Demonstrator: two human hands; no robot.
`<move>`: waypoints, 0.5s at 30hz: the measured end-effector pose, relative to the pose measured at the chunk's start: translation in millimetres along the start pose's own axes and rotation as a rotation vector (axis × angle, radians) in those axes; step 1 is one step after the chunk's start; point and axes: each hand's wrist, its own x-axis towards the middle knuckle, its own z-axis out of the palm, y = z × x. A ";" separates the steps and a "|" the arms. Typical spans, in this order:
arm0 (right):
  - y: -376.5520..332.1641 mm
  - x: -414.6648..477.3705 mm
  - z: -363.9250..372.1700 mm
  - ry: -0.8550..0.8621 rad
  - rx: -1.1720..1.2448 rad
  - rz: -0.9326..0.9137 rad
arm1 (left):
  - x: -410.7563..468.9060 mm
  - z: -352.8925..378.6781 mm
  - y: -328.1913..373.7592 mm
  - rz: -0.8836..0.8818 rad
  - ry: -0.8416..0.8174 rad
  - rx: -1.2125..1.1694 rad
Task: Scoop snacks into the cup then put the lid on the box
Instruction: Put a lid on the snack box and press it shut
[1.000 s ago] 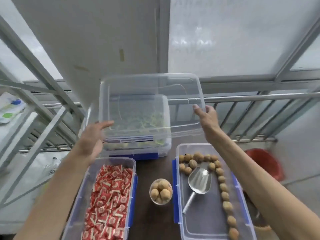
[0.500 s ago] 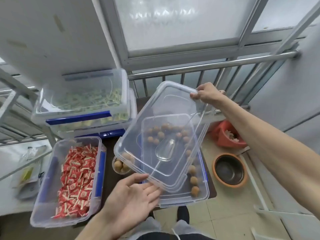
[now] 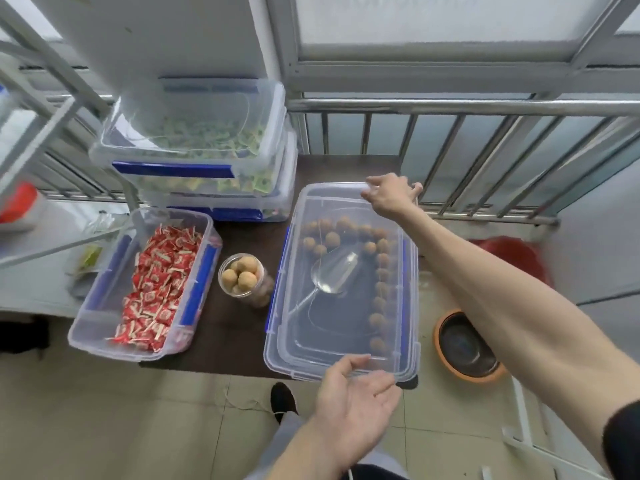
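The left hand [image 3: 353,393] was nearest, palm up and open, its fingertips at the near edge of the clear lid [image 3: 332,327]. The lid lay flat on top of the box [image 3: 410,306] on the right side of the dark counter [image 3: 235,327]. Through it showed a curved line of round brown snacks [image 3: 379,299] along the far and right sides, and a metal scoop [image 3: 332,271] in the middle. The right hand [image 3: 391,195] reached across to the lid's far right corner, fingers curled over the edge; how firmly it gripped could not be told.

Just left of the box stood the cup [image 3: 242,275], filled with the same brown balls. Farther left sat an uncovered tub [image 3: 104,306] of red wrapped sweets [image 3: 156,282], blue clips on its long sides. Behind these, two lidded tubs [image 3: 194,154] with green-wrapped contents were stacked one on the other.

Below the counter lay pale tiled floor [image 3: 138,427], with an orange-rimmed bowl [image 3: 464,344] near the box's right side and something red [image 3: 509,254] beyond it. A steel railing [image 3: 485,109] and frosted window [image 3: 433,19] closed the far side.
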 end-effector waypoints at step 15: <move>41.4 -82.9 54.4 0.037 0.528 0.324 | 15.4 -71.1 73.7 0.865 0.598 1.401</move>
